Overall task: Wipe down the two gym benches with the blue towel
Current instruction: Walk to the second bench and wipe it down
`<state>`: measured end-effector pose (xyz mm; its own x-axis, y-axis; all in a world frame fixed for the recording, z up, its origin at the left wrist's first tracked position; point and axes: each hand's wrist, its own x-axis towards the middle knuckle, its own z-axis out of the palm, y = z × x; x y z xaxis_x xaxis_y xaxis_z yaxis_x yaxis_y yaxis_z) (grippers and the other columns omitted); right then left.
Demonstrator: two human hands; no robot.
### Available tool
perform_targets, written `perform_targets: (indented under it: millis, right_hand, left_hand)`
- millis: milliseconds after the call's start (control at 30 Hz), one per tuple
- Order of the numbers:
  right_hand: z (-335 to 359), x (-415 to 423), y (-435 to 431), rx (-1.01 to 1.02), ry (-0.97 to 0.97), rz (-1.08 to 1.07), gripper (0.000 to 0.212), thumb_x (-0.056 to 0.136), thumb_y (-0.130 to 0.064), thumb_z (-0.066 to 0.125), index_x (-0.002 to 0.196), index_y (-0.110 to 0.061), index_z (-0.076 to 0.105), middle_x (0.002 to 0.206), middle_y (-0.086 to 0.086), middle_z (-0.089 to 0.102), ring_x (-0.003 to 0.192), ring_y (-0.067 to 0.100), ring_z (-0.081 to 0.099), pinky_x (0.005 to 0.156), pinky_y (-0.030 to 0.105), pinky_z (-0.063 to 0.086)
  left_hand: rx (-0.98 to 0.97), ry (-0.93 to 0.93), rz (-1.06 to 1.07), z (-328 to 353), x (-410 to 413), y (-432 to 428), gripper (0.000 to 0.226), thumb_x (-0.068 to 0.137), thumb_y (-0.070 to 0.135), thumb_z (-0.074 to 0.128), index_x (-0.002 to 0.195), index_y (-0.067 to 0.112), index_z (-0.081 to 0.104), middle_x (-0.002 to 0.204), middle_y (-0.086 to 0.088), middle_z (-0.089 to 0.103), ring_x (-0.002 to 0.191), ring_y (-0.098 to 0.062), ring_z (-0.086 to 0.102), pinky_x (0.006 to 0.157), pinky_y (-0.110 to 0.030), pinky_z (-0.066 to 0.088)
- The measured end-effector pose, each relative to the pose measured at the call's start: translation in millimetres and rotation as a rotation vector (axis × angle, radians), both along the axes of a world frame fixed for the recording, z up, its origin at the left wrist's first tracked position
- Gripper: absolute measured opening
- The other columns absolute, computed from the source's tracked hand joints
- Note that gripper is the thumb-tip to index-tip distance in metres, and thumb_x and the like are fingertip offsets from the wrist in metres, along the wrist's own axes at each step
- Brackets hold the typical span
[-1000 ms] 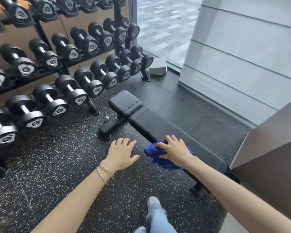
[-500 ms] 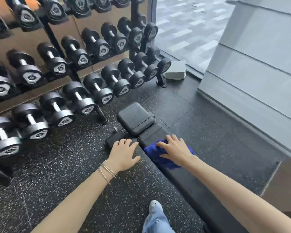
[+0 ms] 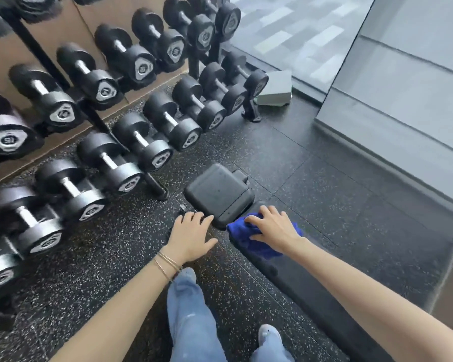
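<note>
A black padded gym bench [image 3: 296,280] runs from the lower right up toward the middle, ending in a separate square seat pad [image 3: 217,192]. My right hand [image 3: 275,228] presses the crumpled blue towel [image 3: 256,244] flat onto the long pad, just behind the gap to the seat pad. My left hand [image 3: 191,233] hovers with fingers spread, left of the bench, its fingertips near the seat pad's front corner, holding nothing. Only one bench is in view.
A rack of black dumbbells [image 3: 131,142] fills the left side, its foot [image 3: 157,188] close to the seat pad. A grey block [image 3: 275,88] lies by the glass wall. My legs in blue jeans [image 3: 191,317] stand left of the bench on speckled rubber floor.
My right hand has slid the towel along the long pad toward the seat pad end. My left hand and my body moved forward with it.
</note>
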<state>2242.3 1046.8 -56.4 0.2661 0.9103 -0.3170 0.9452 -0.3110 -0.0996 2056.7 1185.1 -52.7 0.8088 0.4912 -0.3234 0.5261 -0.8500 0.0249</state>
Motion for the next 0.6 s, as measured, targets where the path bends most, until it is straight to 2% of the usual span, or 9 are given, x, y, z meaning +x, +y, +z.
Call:
perform_targets:
  millis: [100,233,333,467,600]
  right_hand:
    - [-21.4,-4.9,42.8,-0.019,0.002,-0.091,0.042,0.088,-0.049,0.052,0.127,-0.033,0.046,0.122,0.006,0.042,0.116,0.029,0.038,0.084,0.040,0.039]
    - [-40.3,-16.3,107.2,-0.023,0.056,-0.206,0.042,0.089,-0.047,0.053,0.128,-0.033,0.046,0.121,0.007,0.043,0.116,0.029,0.039,0.086,0.041,0.038]
    - [-57.7,-14.7,151.2,-0.004,0.070,-0.280,0.043,0.089,-0.046,0.054,0.129,-0.033,0.047,0.120,0.007,0.043,0.115,0.029,0.039,0.087,0.041,0.038]
    - [-103.1,0.3,201.5,0.014,0.069,-0.355,0.043,0.089,-0.044,0.055,0.130,-0.033,0.047,0.123,0.006,0.044,0.116,0.029,0.039,0.087,0.042,0.039]
    - [-180.2,23.6,244.8,0.072,0.020,-0.407,0.042,0.089,-0.044,0.054,0.129,-0.034,0.049,0.124,0.006,0.045,0.116,0.029,0.039,0.085,0.041,0.038]
  left_hand:
    - [-0.047,0.009,-0.071,-13.0,3.4,51.6,0.079,0.074,0.063,0.027,0.134,0.017,0.048,0.127,-0.010,0.056,0.116,-0.031,0.051,0.096,-0.041,0.041]
    - [-0.046,0.028,-0.187,-33.2,8.1,129.1,0.070,0.085,0.058,0.041,0.142,0.018,0.034,0.137,-0.009,0.046,0.124,-0.030,0.042,0.102,-0.040,0.035]
    - [-0.057,0.041,-0.221,-52.8,21.0,175.0,0.067,0.087,0.054,0.044,0.143,0.018,0.031,0.138,-0.009,0.043,0.125,-0.030,0.040,0.102,-0.041,0.034]
    - [-0.073,0.038,-0.225,-105.1,43.7,220.8,0.068,0.087,0.052,0.047,0.143,0.018,0.031,0.138,-0.009,0.042,0.125,-0.030,0.039,0.102,-0.041,0.034]
    - [-0.084,0.048,-0.229,-178.7,62.7,251.2,0.069,0.086,0.052,0.048,0.143,0.017,0.030,0.140,-0.010,0.040,0.126,-0.030,0.038,0.102,-0.042,0.034]
